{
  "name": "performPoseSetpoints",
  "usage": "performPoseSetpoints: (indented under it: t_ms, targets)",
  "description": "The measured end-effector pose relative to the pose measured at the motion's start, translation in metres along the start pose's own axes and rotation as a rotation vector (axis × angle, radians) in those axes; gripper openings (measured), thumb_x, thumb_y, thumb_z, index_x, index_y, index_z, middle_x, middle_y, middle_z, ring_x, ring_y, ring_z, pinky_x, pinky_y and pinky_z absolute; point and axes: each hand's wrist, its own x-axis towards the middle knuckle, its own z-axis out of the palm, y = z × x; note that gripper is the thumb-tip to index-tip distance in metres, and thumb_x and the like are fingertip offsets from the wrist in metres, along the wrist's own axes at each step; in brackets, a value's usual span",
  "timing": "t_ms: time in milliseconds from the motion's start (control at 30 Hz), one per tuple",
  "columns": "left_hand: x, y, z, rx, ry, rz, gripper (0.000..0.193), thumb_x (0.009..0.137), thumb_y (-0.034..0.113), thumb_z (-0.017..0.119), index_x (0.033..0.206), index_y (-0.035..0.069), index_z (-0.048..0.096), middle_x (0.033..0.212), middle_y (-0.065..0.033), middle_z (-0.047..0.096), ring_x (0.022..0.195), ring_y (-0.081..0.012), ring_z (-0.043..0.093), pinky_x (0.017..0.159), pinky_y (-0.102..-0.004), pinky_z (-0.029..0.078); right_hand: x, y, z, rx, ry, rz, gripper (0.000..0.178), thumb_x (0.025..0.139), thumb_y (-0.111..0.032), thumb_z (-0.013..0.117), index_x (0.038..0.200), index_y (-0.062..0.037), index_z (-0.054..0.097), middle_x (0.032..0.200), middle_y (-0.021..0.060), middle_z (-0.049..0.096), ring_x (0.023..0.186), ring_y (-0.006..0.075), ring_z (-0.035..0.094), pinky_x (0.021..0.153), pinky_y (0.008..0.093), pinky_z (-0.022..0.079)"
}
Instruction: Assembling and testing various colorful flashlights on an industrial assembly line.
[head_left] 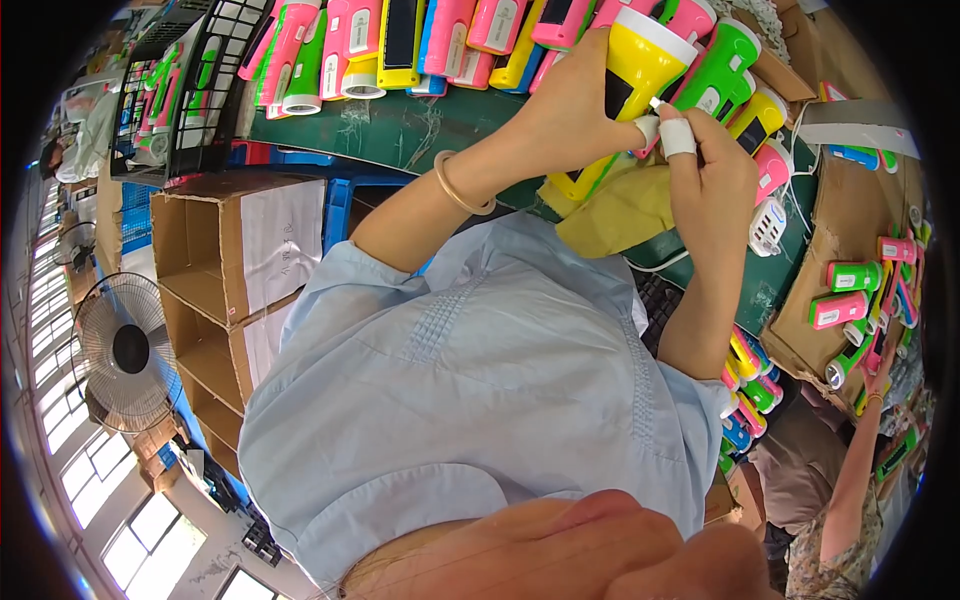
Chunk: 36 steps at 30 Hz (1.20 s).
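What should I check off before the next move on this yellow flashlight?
1. Left hand grips the yellow flashlight: ok.
2. Right hand at the flashlight's side, taped fingertips touching it: ok.
3. Small part pinched at the fingertips: cannot tell.
4. Yellow cloth lies under the work: ok.
5. Green bench has free space close by; other flashlights crowd its far edge: ok.
6. Flashlight's switch state: cannot tell.

Yellow flashlight [640, 60] in left hand [565, 110], taped right hand [712, 170] alongside.
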Motion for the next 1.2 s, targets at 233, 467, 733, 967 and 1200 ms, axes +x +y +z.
performPoseSetpoints:
  t_ms: [233,467,733,967,1200]
  targets:
    - [-0.004,-0.015,0.005,0.213,0.067,0.300,0.071,0.067,0.027,0.074,0.113,-0.012,0.034,0.098,-0.0266,0.052,0.089,-0.0383,0.056,0.075,-0.0400,0.047,-0.019,0.001,0.003,-0.135,0.020,-0.016,0.007,0.085,-0.007,0.053,0.088,-0.0015,0.056,0.072,0.0163,0.059,0.064,0.0334,0.059,0.054,0.0377,0.045]
    - [0.006,0.011,-0.017,-0.870,0.095,-0.104,0.034,0.085,0.029,0.059,0.106,0.003,0.052,0.087,-0.0057,0.058,0.070,-0.0118,0.056,0.061,-0.0258,0.048,-0.019,0.008,-0.004,0.564,-0.018,0.254,0.031,0.091,-0.007,0.042,0.119,0.0004,0.054,0.099,0.0104,0.063,0.085,0.0119,0.056,0.075,0.0248,0.045]
    - [0.009,0.014,0.018,-0.482,0.512,0.200,0.042,0.095,0.041,0.037,0.109,0.002,0.046,0.090,-0.0065,0.052,0.077,-0.0155,0.050,0.071,-0.0271,0.043,-0.009,0.020,0.025,0.991,-0.207,0.390,0.040,0.081,-0.023,0.067,0.107,0.0068,0.059,0.098,0.0067,0.061,0.088,0.0113,0.054,0.081,0.0248,0.041]
    - [0.022,0.010,-0.004,-0.969,0.072,-0.245,0.055,0.095,0.051,0.025,0.101,0.004,0.054,0.081,-0.0060,0.058,0.072,-0.0170,0.055,0.065,-0.0285,0.047,-0.005,0.008,0.028,0.896,-0.194,0.533,0.039,0.084,-0.024,0.063,0.109,0.0059,0.054,0.090,0.0045,0.058,0.080,0.0091,0.050,0.074,0.0240,0.042]
    - [0.018,0.017,0.010,-1.303,0.307,-0.334,0.054,0.092,0.052,0.027,0.095,0.006,0.054,0.070,-0.0087,0.059,0.059,-0.0207,0.056,0.054,-0.0309,0.048,-0.019,0.001,0.034,0.237,0.186,0.054,0.044,0.077,-0.020,0.070,0.108,0.0028,0.050,0.095,0.0149,0.055,0.087,0.0242,0.056,0.075,0.0333,0.047]
